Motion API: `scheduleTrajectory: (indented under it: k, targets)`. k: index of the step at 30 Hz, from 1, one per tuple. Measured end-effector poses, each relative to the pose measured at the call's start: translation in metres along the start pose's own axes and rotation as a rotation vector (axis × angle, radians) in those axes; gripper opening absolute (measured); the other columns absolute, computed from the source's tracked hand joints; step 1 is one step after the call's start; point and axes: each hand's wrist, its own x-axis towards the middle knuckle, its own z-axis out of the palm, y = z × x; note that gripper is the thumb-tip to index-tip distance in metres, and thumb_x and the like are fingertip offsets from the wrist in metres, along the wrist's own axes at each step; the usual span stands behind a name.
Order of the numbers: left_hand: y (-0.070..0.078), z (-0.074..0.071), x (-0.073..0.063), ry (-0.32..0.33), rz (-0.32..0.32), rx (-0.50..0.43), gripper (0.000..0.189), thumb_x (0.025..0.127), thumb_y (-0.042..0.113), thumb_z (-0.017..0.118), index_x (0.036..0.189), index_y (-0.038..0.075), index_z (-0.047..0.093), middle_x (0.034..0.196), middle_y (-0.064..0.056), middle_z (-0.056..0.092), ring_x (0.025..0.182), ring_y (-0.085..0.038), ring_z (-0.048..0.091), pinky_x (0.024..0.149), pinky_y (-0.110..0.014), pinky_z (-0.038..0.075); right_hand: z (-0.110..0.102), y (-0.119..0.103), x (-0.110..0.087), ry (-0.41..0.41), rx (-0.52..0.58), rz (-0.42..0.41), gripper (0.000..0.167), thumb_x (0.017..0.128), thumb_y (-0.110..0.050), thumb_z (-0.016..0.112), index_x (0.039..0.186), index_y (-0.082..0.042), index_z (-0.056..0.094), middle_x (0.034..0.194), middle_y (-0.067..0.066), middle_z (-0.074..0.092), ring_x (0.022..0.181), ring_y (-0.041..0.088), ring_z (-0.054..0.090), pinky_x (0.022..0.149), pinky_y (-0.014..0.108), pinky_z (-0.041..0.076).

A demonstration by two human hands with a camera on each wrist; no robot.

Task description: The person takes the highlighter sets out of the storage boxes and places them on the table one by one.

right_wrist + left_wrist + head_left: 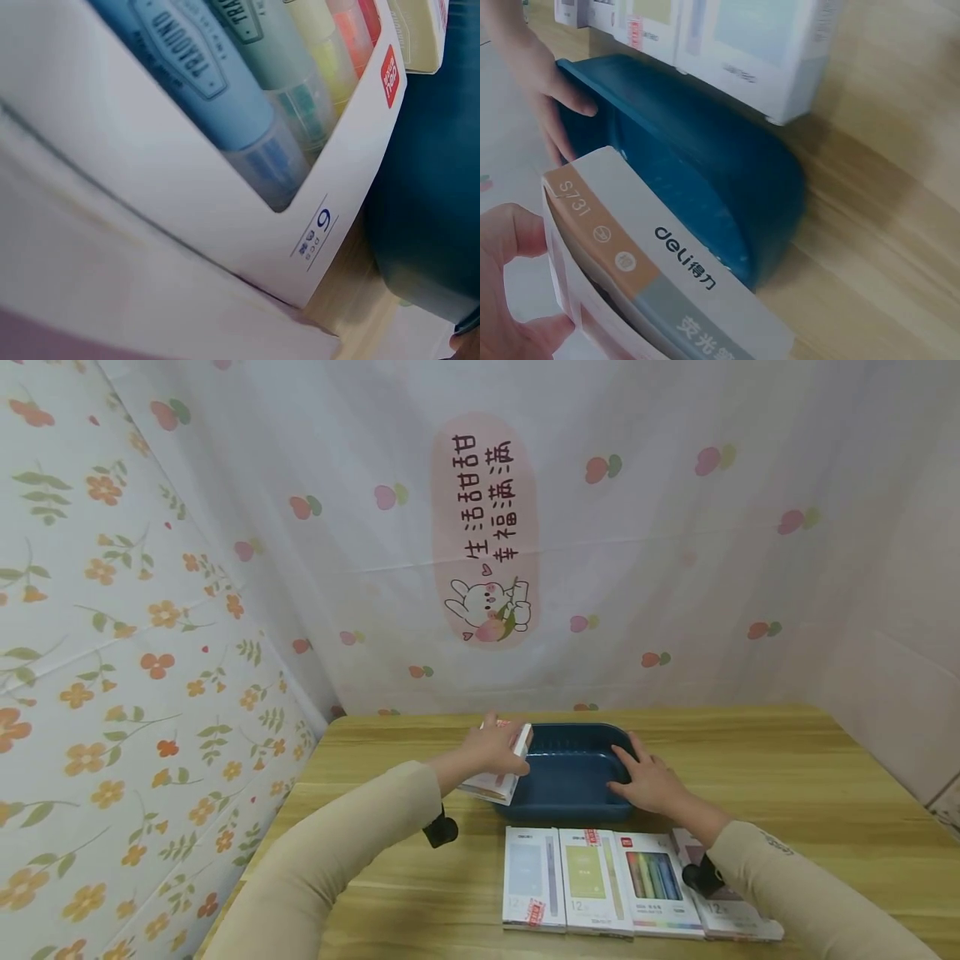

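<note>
My left hand [491, 750] grips a white highlighter box [697, 259] with an orange and grey printed side, marked S731. The box is tilted at the left edge of a dark blue plastic basin [562, 812], partly over the rim. My right hand [651, 781] holds the basin's right rim, with some fingers reaching inside; the left wrist view shows this hand [544, 90] at the far end. The visible basin floor is bare. In front of the basin lies a windowed box of coloured highlighters [300, 255], seen close up in the right wrist view.
Beside the windowed box, in one row, lie a blue-labelled box [528, 872], a yellow-green-labelled box [588, 872] and a mauve-labelled box [731, 914], partly under my right wrist. The wooden table [405, 893] meets a printed curtain [360, 568] at the back.
</note>
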Motion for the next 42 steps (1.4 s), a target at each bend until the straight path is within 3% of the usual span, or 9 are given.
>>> scheduleTrajectory:
  k: [4,15,21,25,31,34,38,42]
  targets:
    - [-0.016,0.000,-0.009,0.001,0.002,-0.028,0.081,0.073,0.036,0.070,0.143,0.030,0.030,0.144,-0.016,0.021,0.108,-0.039,0.042,0.069,-0.039,0.045,0.001,0.001,0.000,-0.003,0.003,0.003,0.068,0.085,-0.032,0.060,0.137,0.003,0.035,0.145,0.031,0.012,0.113,0.063,0.032,0.088,0.069,0.028]
    - [-0.061,0.009,-0.023,0.000,-0.046,-0.098,0.083,0.070,0.032,0.071,0.143,0.023,0.033,0.144,-0.021,0.021,0.088,-0.032,0.051,0.062,-0.034,0.044,0.000,0.005,-0.002,0.009,-0.011,-0.006,0.067,0.085,-0.032,0.060,0.136,0.003,0.036,0.144,0.032,0.014,0.111,0.064,0.034,0.085,0.069,0.032]
    - [-0.083,0.019,-0.027,0.014,-0.077,-0.060,0.080,0.070,0.036,0.069,0.141,0.022,0.036,0.139,-0.024,0.029,0.098,-0.036,0.050,0.071,-0.041,0.044,0.000,0.005,-0.003,0.007,-0.019,-0.013,0.067,0.085,-0.032,0.061,0.136,0.004,0.037,0.143,0.033,0.015,0.110,0.064,0.035,0.084,0.068,0.033]
    - [-0.095,0.030,-0.031,0.005,-0.117,-0.054,0.080,0.069,0.034,0.067,0.141,0.021,0.036,0.137,-0.025,0.030,0.092,-0.035,0.049,0.068,-0.041,0.043,-0.001,0.003,-0.003,0.003,-0.015,-0.011,0.067,0.085,-0.032,0.060,0.136,0.004,0.036,0.143,0.032,0.015,0.111,0.064,0.034,0.085,0.069,0.032]
    - [-0.108,0.054,-0.037,-0.028,-0.161,-0.100,0.080,0.068,0.032,0.068,0.140,0.020,0.036,0.139,-0.026,0.025,0.098,-0.042,0.045,0.071,-0.049,0.042,-0.001,0.001,-0.002,-0.010,-0.017,-0.008,0.068,0.085,-0.033,0.060,0.137,0.004,0.035,0.144,0.032,0.013,0.111,0.064,0.033,0.085,0.069,0.031]
    - [-0.112,0.065,-0.040,-0.040,-0.163,-0.088,0.079,0.068,0.033,0.068,0.140,0.019,0.037,0.137,-0.025,0.027,0.091,-0.039,0.047,0.067,-0.046,0.043,-0.002,0.000,-0.001,-0.008,-0.011,-0.009,0.068,0.085,-0.033,0.060,0.137,0.004,0.035,0.144,0.032,0.012,0.112,0.064,0.033,0.086,0.070,0.031]
    - [-0.115,0.071,-0.042,-0.041,-0.164,-0.073,0.081,0.067,0.034,0.067,0.140,0.018,0.037,0.135,-0.024,0.029,0.083,-0.035,0.047,0.065,-0.043,0.042,-0.002,-0.001,-0.001,-0.001,0.000,-0.011,0.068,0.085,-0.032,0.060,0.137,0.004,0.035,0.144,0.032,0.012,0.112,0.064,0.032,0.086,0.070,0.030]
    - [-0.116,0.073,-0.044,-0.026,-0.153,-0.080,0.083,0.065,0.032,0.068,0.140,0.017,0.037,0.134,-0.024,0.029,0.089,-0.039,0.047,0.068,-0.046,0.042,-0.003,-0.003,-0.001,-0.002,0.006,-0.011,0.067,0.085,-0.031,0.060,0.137,0.004,0.035,0.144,0.032,0.011,0.112,0.064,0.032,0.086,0.071,0.029]
